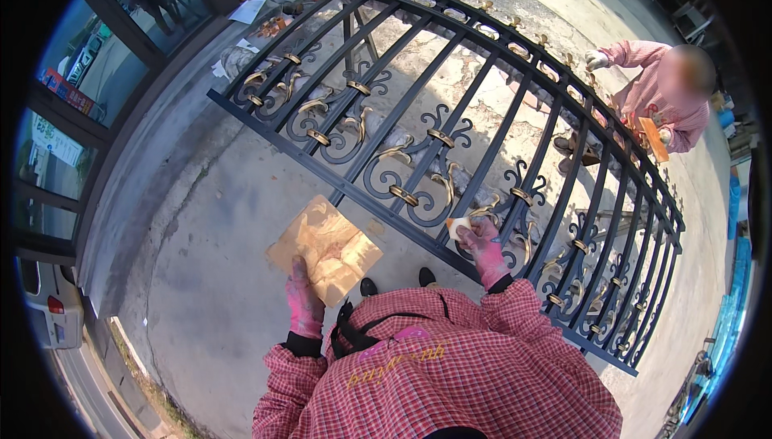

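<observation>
A black metal railing panel (375,133) with scrollwork and gold-coloured collars lies raised in front of me. My left hand (303,298), in a pink glove, grips a flat square board (325,251) smeared with gold paint, thumb on top. The board is apart from the railing, on my side of its near bar. My right hand (483,248), also gloved in pink, pinches a small pale sponge-like pad (457,227) with a brownish edge. It is over the near bar, close to a gold-tinted scroll; whether the pad touches the metal I cannot tell.
Across the railing at the right, a co-worker (655,93) in a checked top reaches one gloved hand to the bars and holds an orange-brown board (654,140). A dark-framed glass front (112,45) stands left. A trestle leg (351,41) shows beneath the bars.
</observation>
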Available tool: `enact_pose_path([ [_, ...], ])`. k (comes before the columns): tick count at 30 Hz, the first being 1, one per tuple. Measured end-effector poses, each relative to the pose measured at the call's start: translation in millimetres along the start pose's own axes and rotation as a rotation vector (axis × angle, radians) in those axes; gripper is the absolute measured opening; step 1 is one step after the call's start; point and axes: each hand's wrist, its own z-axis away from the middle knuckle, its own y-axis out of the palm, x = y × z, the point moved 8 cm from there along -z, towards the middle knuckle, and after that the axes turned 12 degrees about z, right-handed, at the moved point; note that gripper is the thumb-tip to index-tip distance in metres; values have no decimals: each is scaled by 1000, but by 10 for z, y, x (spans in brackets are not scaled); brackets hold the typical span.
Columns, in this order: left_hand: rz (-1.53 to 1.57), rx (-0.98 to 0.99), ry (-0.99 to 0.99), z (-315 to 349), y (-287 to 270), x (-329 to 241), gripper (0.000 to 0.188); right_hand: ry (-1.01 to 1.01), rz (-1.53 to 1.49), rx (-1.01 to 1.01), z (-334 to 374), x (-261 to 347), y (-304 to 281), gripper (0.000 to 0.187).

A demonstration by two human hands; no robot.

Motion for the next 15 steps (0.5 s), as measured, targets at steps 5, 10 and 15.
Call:
enact_pose_path([
  [5, 18, 10, -28, 5, -293, -204, 66, 22, -179, -23, 121, 184, 266, 36],
  [10, 132, -27, -3, -6, -652, -190, 68, 46, -525, 58, 80, 315, 330, 31],
  [15, 190, -66, -1, -27, -851, -213, 69, -121, -558, 83, -172, 689, 169, 27],
])
